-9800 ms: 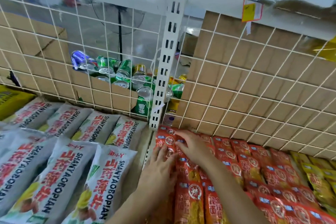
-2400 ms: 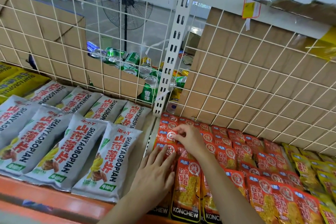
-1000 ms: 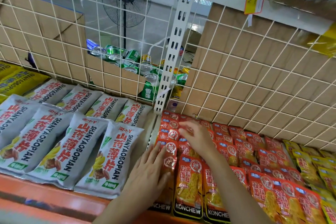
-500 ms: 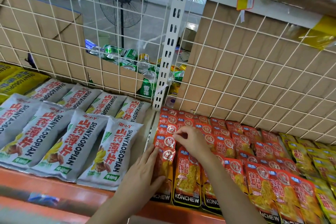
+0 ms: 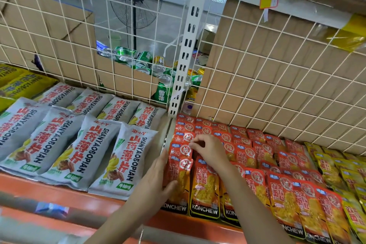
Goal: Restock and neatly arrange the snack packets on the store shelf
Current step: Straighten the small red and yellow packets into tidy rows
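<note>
Red Konchew snack packets lie in overlapping rows on the right part of the shelf. My left hand rests against the left edge of the leftmost column, fingers straight along its side and thumb on the front packet. My right hand is further back over the same columns, its fingertips curled and pinching the top of a red packet. The packets under both hands are partly hidden.
Grey Shanyaobopian bags fill the shelf to the left, with yellow bags beyond them. Yellow packets lie to the right of the red ones. A wire mesh back, a slotted white post and the orange front lip bound the shelf. Cans lie behind the mesh.
My left hand has slid from lying flat on the red packets to their left edge. My right hand has drawn a little toward me, still pinching packet tops.
</note>
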Tool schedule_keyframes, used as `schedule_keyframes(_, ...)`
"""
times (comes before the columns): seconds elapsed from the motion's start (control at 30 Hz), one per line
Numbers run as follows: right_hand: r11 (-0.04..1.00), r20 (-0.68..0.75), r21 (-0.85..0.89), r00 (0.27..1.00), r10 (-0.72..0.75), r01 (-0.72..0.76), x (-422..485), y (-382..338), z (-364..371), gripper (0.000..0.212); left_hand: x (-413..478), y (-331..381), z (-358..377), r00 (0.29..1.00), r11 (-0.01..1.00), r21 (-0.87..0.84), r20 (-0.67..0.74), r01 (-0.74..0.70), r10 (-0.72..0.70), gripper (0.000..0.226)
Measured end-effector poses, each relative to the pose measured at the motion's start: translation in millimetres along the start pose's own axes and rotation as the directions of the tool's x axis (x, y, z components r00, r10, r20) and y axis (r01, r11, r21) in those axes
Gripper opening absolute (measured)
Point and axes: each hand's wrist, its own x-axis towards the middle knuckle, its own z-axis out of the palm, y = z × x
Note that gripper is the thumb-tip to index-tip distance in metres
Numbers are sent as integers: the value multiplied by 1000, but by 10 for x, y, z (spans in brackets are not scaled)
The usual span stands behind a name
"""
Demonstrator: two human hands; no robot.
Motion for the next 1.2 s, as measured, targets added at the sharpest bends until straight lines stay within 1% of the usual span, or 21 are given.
schedule_keyframes(0.1,998,-52,52,998,-19,22,-57,-12,-68,15,28,13,1,999,999,-37,-25,-24,23,79)
schedule_keyframes(0.23,998,-107,48,994,-25,31,-183,58,-254,13,169,40,28,997,997,-41,-31,-67,66,73)
schedule_keyframes(0.33,1000,-67,7,997,-27,28,-274,127,-346,13,289,59,50,998,999,5,-27,-51,51,74)
schedule_keyframes(0.43,998,-24,-46,999,-35,34,-331,207,-383,15,372,73,82,999,997,73,-17,-38,40,68)
schedule_keyframes(0.53,993,-20,-102,998,-54,52,-367,290,-421,16,461,107,136,999,992,125,-24,-27,30,63)
schedule_keyframes(0.73,988,16,-145,998,-57,59,-354,428,-520,14,624,204,249,998,975,214,15,51,-56,71)
schedule_keyframes(0.87,986,39,-148,997,-67,72,-288,455,-566,20,652,228,297,995,955,281,13,96,-104,72)
schedule_keyframes(1.07,978,103,-182,991,-89,107,-61,417,-483,39,651,256,332,993,915,392,31,91,-111,69)
schedule_keyframes(1.2,966,132,-231,988,-86,115,89,380,-397,38,662,236,345,993,905,416,33,87,-110,69)
